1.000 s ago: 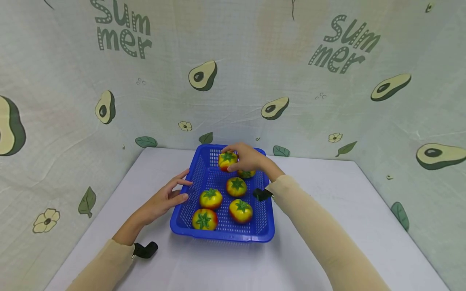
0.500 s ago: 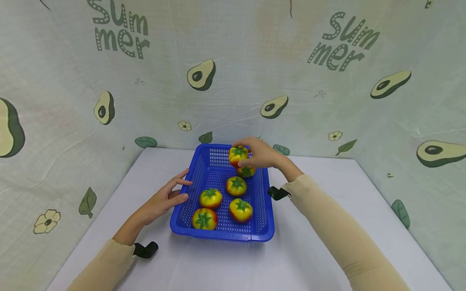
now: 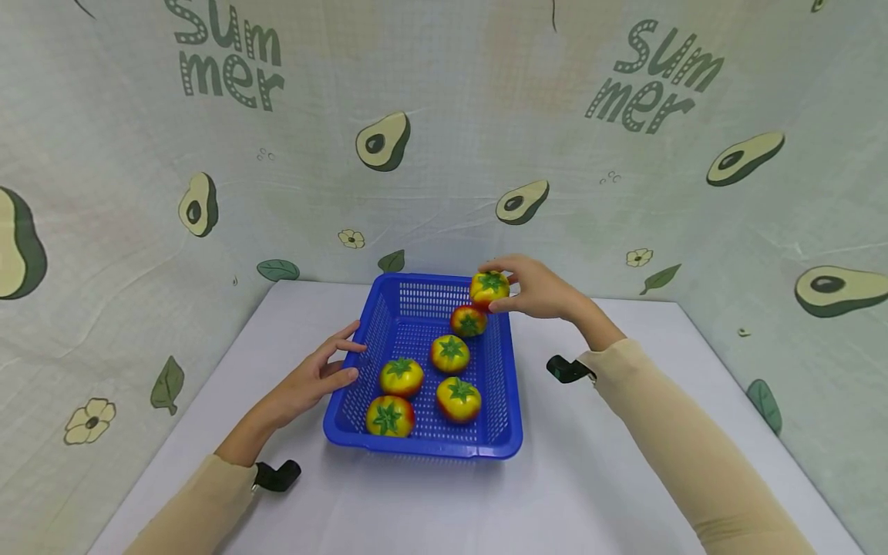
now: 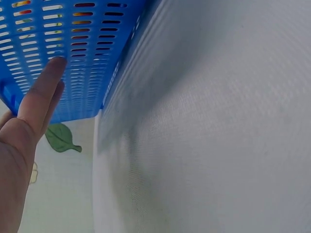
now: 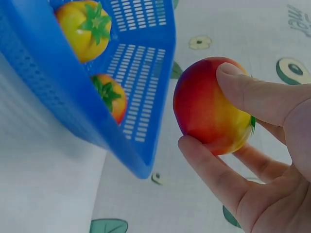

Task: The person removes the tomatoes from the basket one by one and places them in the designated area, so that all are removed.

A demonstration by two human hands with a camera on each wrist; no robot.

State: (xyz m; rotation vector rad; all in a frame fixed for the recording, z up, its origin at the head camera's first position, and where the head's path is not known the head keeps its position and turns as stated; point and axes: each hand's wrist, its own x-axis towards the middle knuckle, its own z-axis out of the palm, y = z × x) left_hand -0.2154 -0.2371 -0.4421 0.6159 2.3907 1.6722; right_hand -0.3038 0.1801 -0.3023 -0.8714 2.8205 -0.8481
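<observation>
My right hand (image 3: 537,289) pinches a yellow-and-red tomato (image 3: 489,287) with a green leafy top between thumb and fingers, above the back right corner of the blue plastic basket (image 3: 423,447). In the right wrist view this held tomato (image 5: 209,107) shows its red underside, beyond the basket's rim (image 5: 141,165). Several similar tomatoes lie inside the basket, one (image 3: 468,321) just below the held one. My left hand (image 3: 305,389) is at the basket's left side with fingers extended. The left wrist view shows its fingers (image 4: 41,94) against the slotted outer wall (image 4: 82,77).
The basket stands on a white-covered table (image 3: 590,462). A pale cloth backdrop (image 3: 444,139) printed with avocados, leaves and lettering rises behind and at both sides. A black strap-like piece (image 3: 277,476) sits at the left cuff, another (image 3: 567,368) at the right.
My right hand has carried its tomato rightward and slightly up, from inside the basket's back to over its back right corner. The tomato beneath is uncovered. My left hand has stayed put.
</observation>
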